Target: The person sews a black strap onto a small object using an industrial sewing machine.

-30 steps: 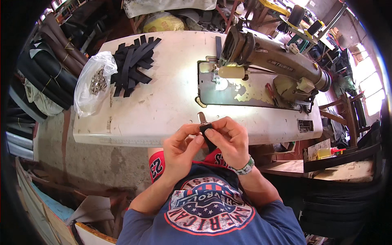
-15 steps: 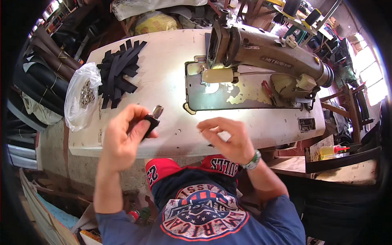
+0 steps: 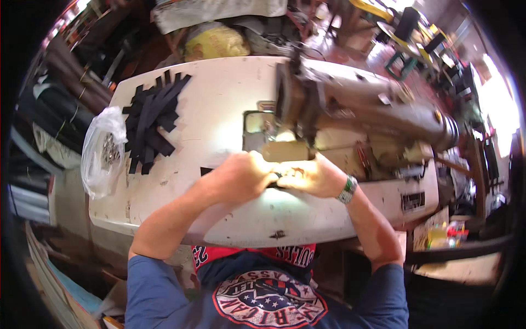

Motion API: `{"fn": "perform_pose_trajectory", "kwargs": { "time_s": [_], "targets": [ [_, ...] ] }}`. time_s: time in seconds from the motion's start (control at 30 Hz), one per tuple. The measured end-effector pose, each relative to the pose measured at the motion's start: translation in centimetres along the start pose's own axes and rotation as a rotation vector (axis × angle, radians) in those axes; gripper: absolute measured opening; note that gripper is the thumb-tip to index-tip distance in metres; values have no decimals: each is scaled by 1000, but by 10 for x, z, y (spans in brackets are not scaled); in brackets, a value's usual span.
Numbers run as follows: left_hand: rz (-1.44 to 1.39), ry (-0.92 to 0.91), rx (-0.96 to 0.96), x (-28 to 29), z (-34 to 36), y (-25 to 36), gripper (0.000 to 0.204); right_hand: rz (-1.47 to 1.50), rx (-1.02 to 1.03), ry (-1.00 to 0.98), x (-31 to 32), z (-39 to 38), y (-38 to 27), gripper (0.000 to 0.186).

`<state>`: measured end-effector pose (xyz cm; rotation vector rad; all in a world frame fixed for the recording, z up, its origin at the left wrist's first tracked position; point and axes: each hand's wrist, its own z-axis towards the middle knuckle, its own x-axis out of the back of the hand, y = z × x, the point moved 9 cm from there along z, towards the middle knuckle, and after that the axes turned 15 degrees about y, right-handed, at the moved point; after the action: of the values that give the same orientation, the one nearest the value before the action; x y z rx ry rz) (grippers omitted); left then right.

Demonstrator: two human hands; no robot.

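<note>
My left hand [image 3: 246, 176] is closed on a black strap [image 3: 206, 170], which sticks out to its left. My right hand [image 3: 318, 178] meets it at the front of the sewing machine's bed, fingers pinched on the same dark piece, largely hidden by the hands and blurred. The cream cylinder [image 3: 285, 151] of the sewing machine [image 3: 361, 109] is just beyond my fingers, with a bright light on them. The metal clip seen earlier cannot be made out now. A red-handled tool [image 3: 362, 159] lies on the machine bed to the right.
On the white table [image 3: 208, 98] lie a pile of black strips [image 3: 150, 120] and a plastic bag of metal fittings [image 3: 101, 153], both at left. Rolls of material [image 3: 74, 82] stand left of the table. Thread spools [image 3: 405, 24] are at back right, a wooden shelf [image 3: 449, 268] at lower right.
My hands separated, the left carrying the strap and metal clip leftward, then came together again farther forward at the machine. The view has shifted, blurred by motion.
</note>
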<state>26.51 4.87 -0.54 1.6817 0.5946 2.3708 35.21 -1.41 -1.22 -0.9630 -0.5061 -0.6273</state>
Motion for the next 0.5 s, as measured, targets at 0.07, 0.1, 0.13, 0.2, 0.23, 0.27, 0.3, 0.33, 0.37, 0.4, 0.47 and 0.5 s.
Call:
{"fn": "perform_pose_trajectory", "kwargs": {
  "time_s": [0.07,0.1,0.13,0.2,0.23,0.27,0.3,0.33,0.37,0.4,0.47,0.5],
  "targets": [
    [42,-42,-16,-10,-6,-5,14,-73,97,41,5,3,-5,21],
    [61,-66,1,-14,-9,-7,14,-17,8,4,2,3,1,23],
    [106,-69,-7,-17,-12,-7,15,46,-62,21,4,4,1,25],
    [29,98,139,-7,-14,-11,24,108,-280,44,5,4,10,26],
    [5,97,182,-7,-17,-15,29,99,-276,46,3,6,5,25],
    [-27,112,209,-6,-19,-15,34,74,-327,48,2,6,6,24],
    [-47,87,213,-9,-20,-15,34,52,-345,42,0,7,6,24],
    [-61,75,261,-11,-21,-20,33,38,-304,36,-2,8,3,22],
    [-78,96,298,-11,-21,-23,32,25,-296,33,-4,8,3,21],
    [-96,49,296,-16,-21,-22,32,13,-288,31,-5,7,4,20],
    [-131,123,373,-10,-20,-29,30,14,-186,108,0,6,1,18],
    [-170,126,370,-9,-18,-30,27,15,-152,137,2,5,2,17]
  ]
}}
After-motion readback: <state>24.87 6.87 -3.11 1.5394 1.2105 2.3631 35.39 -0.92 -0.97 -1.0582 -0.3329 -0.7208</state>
